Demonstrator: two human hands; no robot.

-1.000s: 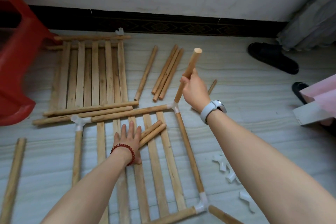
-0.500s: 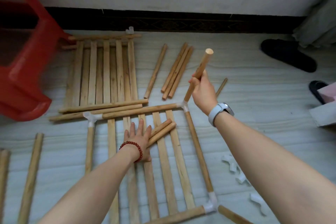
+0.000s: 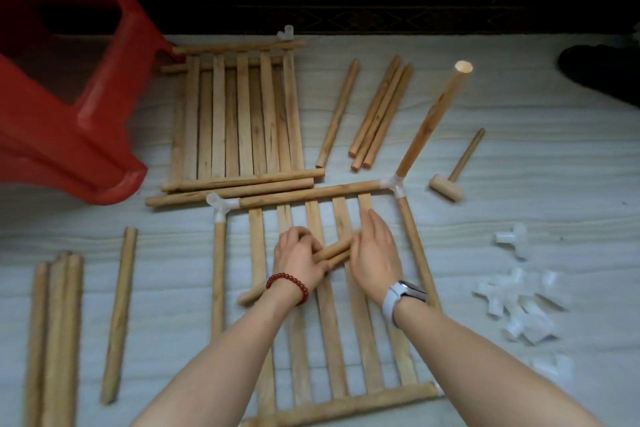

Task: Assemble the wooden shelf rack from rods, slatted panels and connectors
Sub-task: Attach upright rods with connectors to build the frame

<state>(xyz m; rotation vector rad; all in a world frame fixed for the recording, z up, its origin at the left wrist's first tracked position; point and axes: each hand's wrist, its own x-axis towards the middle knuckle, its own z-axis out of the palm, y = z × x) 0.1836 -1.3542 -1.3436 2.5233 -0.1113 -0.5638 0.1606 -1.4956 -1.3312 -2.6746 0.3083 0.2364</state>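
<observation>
A slatted panel [image 3: 313, 340] lies framed by rods on the floor in front of me. A white corner connector [image 3: 393, 184] at its far right holds an upright rod [image 3: 433, 118] that now stands free. The far left corner connector [image 3: 221, 206] has an empty socket. Two short rods [image 3: 334, 253] lie across the slats. My left hand [image 3: 298, 258] curls its fingers round them. My right hand [image 3: 375, 255] rests on their other end with fingers fairly straight.
A second slatted panel [image 3: 239, 114] lies beyond, with long rods [image 3: 242, 185] along its near edge. Loose rods [image 3: 381, 111] lie further right, and more [image 3: 55, 333] on the left. A wooden mallet [image 3: 453, 173], white connectors [image 3: 519, 302] and a red stool [image 3: 65, 107] surround the work.
My right hand let go of the upright rod and came down onto the two short rods. My left hand shifted from lying flat on the slats to gripping those rods.
</observation>
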